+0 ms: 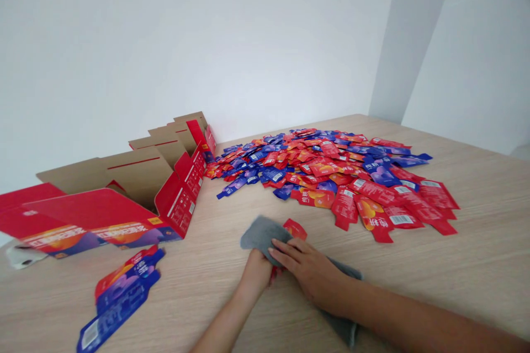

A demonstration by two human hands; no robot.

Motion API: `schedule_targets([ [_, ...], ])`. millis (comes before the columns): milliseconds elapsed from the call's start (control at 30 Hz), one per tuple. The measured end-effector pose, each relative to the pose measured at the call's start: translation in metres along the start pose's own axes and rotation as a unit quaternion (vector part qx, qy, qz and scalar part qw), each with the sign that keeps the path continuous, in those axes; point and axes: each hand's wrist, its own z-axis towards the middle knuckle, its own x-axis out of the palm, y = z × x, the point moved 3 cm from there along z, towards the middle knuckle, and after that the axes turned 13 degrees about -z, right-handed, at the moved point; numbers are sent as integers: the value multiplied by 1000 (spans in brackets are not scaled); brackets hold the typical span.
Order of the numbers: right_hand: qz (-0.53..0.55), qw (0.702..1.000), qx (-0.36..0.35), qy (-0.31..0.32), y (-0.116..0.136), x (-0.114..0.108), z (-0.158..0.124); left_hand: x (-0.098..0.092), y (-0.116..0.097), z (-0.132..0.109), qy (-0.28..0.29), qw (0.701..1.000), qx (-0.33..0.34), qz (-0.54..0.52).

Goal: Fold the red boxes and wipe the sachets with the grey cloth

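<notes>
In front of me, my left hand (257, 269) is closed on a red pouch (296, 228), whose upper end shows past the cloth. A grey cloth (261, 233) drapes over that hand and hides most of its fingers. My right hand (308, 269) grips the cloth from above, its fingers bent and pressed onto it against the pouch. More of the cloth trails under my right forearm to the table. Left of my hands lie a few pouches, a blue one (118, 309) on top and a red one (120, 271) behind.
A large pile of red and blue pouches (318, 168) spreads over the back and right of the wooden table (464, 287). Open red cardboard boxes (174, 212) stand in a row at the left. A small white object (25, 257) sits beside the nearest box. White walls rise behind.
</notes>
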Motion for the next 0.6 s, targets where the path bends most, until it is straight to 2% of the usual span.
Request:
schedule_targets([
  [167,-50,991,113,49,-26,10,5,-2,3,4,25,997,-40,-68],
  [333,19,999,11,31,-5,5,5,0,5,5,21,998,-41,-47],
  [433,24,999,40,27,-20,5,3,-1,4,1,28,998,-44,-46],
  [500,38,996,81,9,-44,5,-1,-16,5,-7,37,997,-54,-38],
  [533,56,993,103,-4,-56,4,-4,-30,6,-12,36,997,-57,-26],
  [600,103,983,150,-28,-76,2,-9,-76,8,-25,16,998,-49,21],
])
